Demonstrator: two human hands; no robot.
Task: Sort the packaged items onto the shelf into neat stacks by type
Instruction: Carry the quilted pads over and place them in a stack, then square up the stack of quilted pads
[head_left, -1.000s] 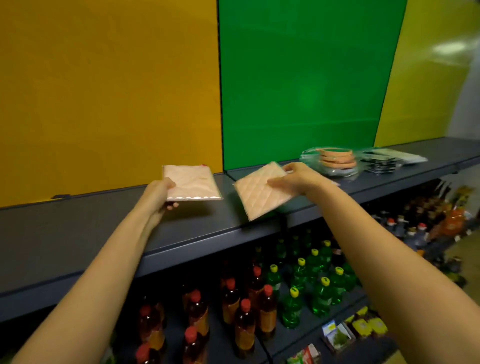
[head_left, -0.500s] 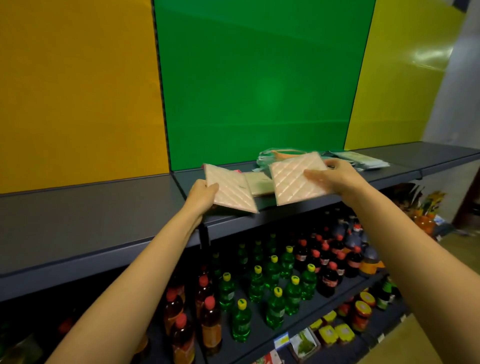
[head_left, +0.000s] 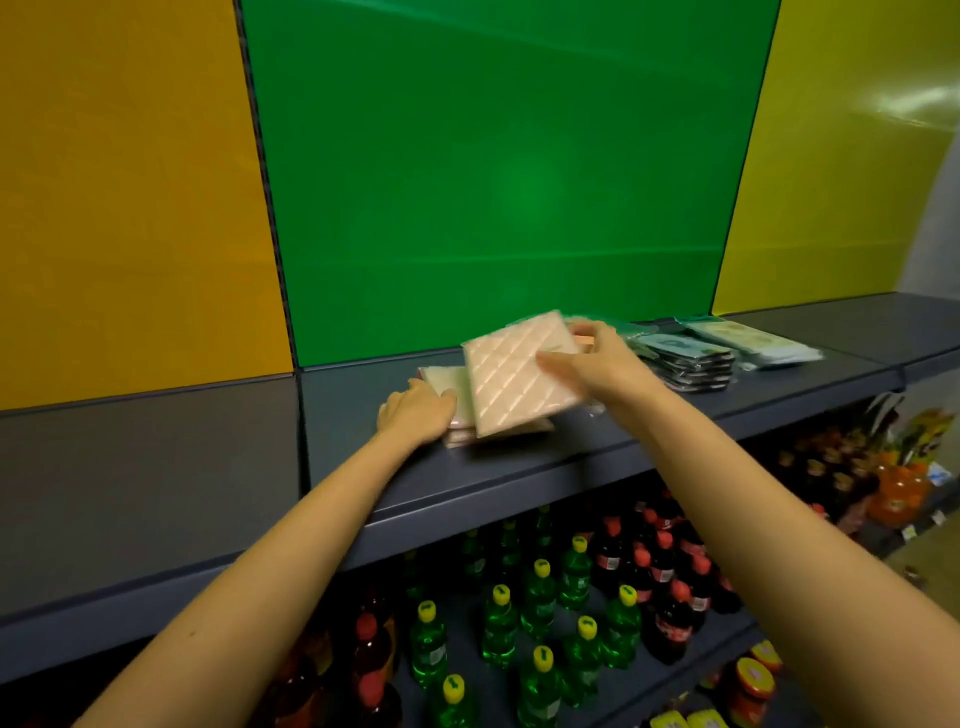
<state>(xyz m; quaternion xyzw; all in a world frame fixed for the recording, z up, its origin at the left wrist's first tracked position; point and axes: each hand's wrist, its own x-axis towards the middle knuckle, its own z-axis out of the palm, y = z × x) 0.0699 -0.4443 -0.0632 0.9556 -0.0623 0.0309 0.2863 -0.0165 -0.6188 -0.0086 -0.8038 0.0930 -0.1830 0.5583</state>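
Note:
A pink quilted packet (head_left: 514, 379) is tilted over a low stack of similar packets (head_left: 457, 410) on the grey shelf (head_left: 519, 467). My right hand (head_left: 587, 358) grips the tilted packet by its right edge. My left hand (head_left: 415, 410) rests flat against the left side of the stack, its fingers on the packets lying there. A pale packet (head_left: 441, 376) lies on top of the stack behind my left hand. To the right sit a stack of dark packets (head_left: 685, 358) and light green packets (head_left: 748, 343).
Orange, green and yellow panels back the shelf. Below it stand rows of green bottles (head_left: 540, 597) and dark red-capped bottles (head_left: 660, 571). Orange bottles (head_left: 898, 488) stand at the lower right. Bare shelf (head_left: 156, 478) stretches to the left.
Both hands moved right and down onto the shelf. The left hand's packet now lies on the stack, and the right hand's packet has dropped over it.

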